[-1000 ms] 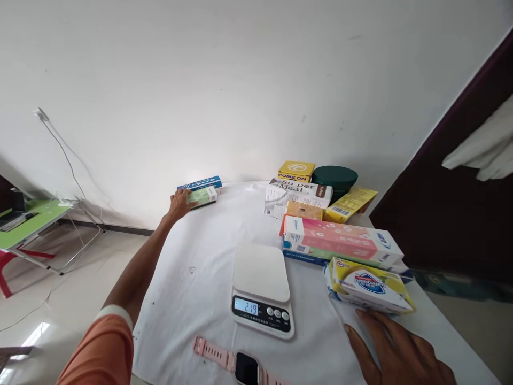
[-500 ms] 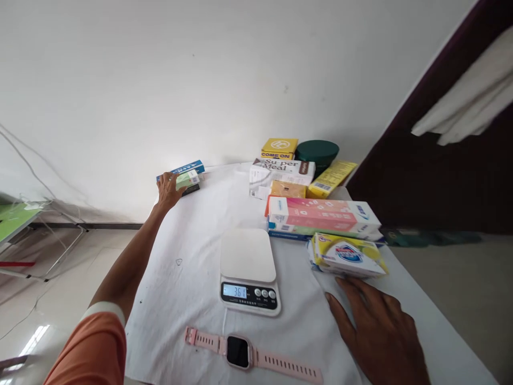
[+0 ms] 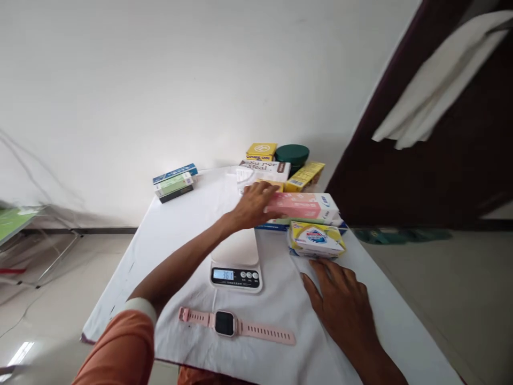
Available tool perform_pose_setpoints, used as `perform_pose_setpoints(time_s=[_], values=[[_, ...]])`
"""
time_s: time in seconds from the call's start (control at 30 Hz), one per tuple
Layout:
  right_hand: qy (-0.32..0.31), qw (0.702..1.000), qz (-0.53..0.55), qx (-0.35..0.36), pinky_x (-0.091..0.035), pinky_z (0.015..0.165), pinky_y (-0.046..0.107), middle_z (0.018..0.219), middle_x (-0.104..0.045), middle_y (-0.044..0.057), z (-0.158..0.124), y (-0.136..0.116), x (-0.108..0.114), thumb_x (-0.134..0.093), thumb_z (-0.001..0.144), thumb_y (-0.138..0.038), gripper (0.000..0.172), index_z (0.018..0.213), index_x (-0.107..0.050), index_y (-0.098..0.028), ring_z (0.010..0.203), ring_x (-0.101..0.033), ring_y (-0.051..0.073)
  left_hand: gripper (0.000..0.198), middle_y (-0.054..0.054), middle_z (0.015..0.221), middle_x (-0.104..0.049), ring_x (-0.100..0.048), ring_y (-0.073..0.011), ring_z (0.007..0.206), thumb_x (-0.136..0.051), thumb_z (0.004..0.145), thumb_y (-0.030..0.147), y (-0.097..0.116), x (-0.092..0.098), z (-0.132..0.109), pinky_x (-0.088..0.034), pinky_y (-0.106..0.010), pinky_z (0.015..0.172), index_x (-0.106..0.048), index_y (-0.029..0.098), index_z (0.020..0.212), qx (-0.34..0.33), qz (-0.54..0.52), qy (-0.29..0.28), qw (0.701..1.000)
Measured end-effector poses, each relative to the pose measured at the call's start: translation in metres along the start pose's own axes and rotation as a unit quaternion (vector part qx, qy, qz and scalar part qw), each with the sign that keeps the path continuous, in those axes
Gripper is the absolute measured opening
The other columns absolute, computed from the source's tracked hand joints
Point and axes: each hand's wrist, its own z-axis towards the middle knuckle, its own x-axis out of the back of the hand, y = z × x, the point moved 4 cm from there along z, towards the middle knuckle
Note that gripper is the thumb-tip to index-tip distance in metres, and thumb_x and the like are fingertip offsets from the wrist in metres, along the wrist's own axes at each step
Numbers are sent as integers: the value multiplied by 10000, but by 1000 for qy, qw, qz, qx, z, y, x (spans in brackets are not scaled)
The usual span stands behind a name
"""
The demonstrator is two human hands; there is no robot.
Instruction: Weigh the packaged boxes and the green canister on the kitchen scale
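Left hand (image 3: 252, 206) on pink box (image 3: 301, 206), long axis left-right.

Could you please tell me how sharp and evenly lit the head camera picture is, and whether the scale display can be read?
Head view: soft, even light, faint shadows; the left hand on the pink box is slightly motion-blurred; the scale display is readable as 361; the right hand lies flat and fairly sharp; wide-angle distortion bends the dark door frame; glare on the floor at lower left.
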Motion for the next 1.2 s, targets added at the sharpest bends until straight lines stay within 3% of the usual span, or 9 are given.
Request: perform_pose_setpoints(time_s=[0.13,0.27,0.43,0.57,0.73,0.83,0.93,1.03,1.2], values=[[21,1000,17,9,-430,719,424,1121,-716,173,-3,4,-6,-404,1042,-386,396,1143,-694,-137,964,-610,325,530,-155,1324,-586,-524,-332,1255,-659,940,492,11,-13,21,-441,-476,1017,-558,200,1370,23,39,-55,997],[25,999,21,9,-427,713,423,1116,-717,167,-3,5,-9,-396,1042,-387,396,1143,-698,-152,952,-611,323,551,-152,1323,-587,-532,-320,1226,-718,905,467,5,-1,13,-459,-453,989,-554,177,1343,49,13,-49,998],[9,1000,9,5,-445,730,420,1117,-715,163,0,0,-4,-420,1047,-351,362,1142,-696,-138,969,-606,310,545,-120,1256,-603,-546,-302,1149,-743,882,514,-9,49,-47,-455,-449,975,-565,214,1301,62,-24,38,997],[-15,1000,9,-6,-449,720,420,1119,-709,157,2,-1,-3,-452,1039,-329,329,1153,-694,-137,962,-598,301,484,-95,1185,-597,-545,-283,1087,-693,922,514,-23,74,-115,-455,-443,946,-568,222,1286,85,-25,28,996],[-22,1000,0,2,-438,718,409,1127,-706,158,1,-2,-3,-421,1057,-348,349,1139,-685,-136,980,-596,304,439,-95,1175,-610,-549,-291,1079,-705,921,463,-27,49,-166,-455,-467,941,-577,226,1268,133,-16,-26,991],[-29,1000,-2,3,-438,713,407,1127,-706,159,1,-3,-2,-418,1059,-372,361,1128,-681,-134,967,-597,306,477,-112,1206,-616,-557,-311,1118,-732,905,418,-27,29,-168,-460,-489,956,-571,221,1309,133,-11,-38,990],[-34,999,2,4,-457,726,414,1160,-706,160,-1,-2,-1,-415,1060,-375,368,1163,-672,-133,980,-605,308,570,-129,1259,-608,-562,-327,1160,-760,878,448,-28,23,-165,-465,-518,986,-557,224,1363,124,-18,-28,992],[-40,999,8,17,-479,756,427,1215,-701,168,-5,-1,1,-401,1066,-378,387,1210,-662,-131,1037,-614,319,664,-138,1322,-590,-555,-330,1231,-745,868,557,-35,29,-170,-462,-531,1037,-536,234,1409,116,-54,21,992],[-50,998,33,33,-500,809,456,1253,-691,179,-14,7,7,-387,1065,-400,419,1253,-649,-133,1090,-621,329,481,-127,1270,-624,-614,-269,1197,-495,1025,568,-58,33,-192,-499,-475,1022,-580,224,1351,183,-111,146,966]])
